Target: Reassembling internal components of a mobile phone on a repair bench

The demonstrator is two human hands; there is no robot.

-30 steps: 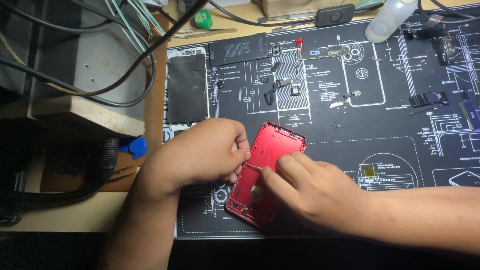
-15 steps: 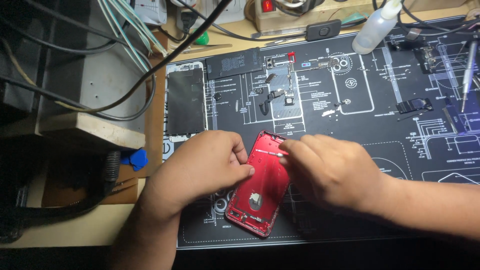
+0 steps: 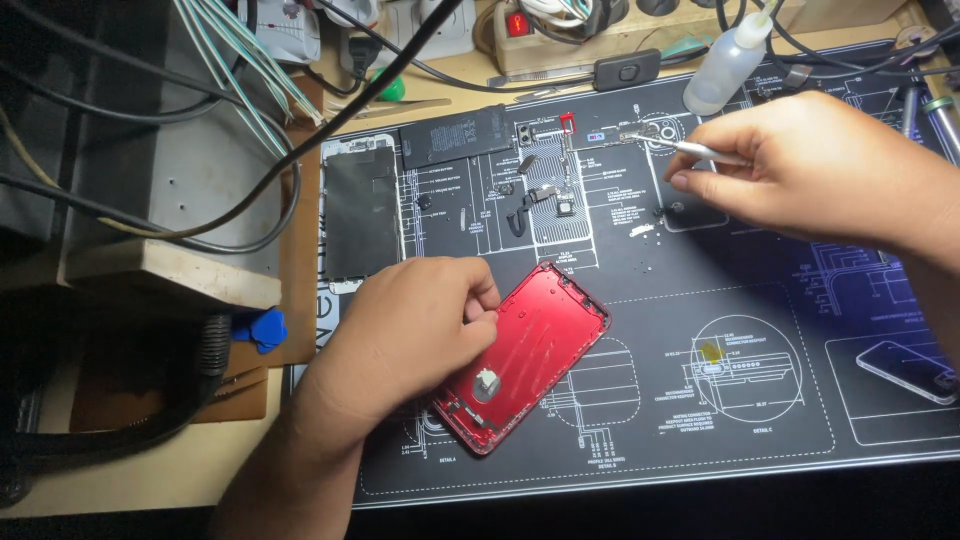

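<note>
The red phone housing (image 3: 525, 355) lies open side up on the black repair mat (image 3: 700, 420), tilted so that its upper end points up and to the right. A small round silver part (image 3: 486, 381) sits inside the housing near its lower end.

The left hand (image 3: 410, 335) rests on the left edge of the housing. Its fingers are curled and its fingertips (image 3: 484, 318) press against the housing rim, steadying it against the mat rather than lifting it.

The right hand (image 3: 800, 165) is well apart from the housing, up and to the right of it. Thumb and forefinger are pinched on metal tweezers (image 3: 690, 150). The tweezer tips point left and reach the row of small removed parts (image 3: 545, 190) laid out on the mat above the housing. Whether the tips hold a part cannot be told.

Directly above the housing, at the upper edge of the mat, lies a flat black battery (image 3: 455, 135). Up and to the left of the housing lies a dark display panel (image 3: 360, 210) with a pale frame. A white squeeze bottle (image 3: 725, 65) stands far above and to the right of the housing, just beside the right hand. A blue plastic pick (image 3: 262, 328) lies off the mat, to the left of the housing, beyond the left hand.
</note>
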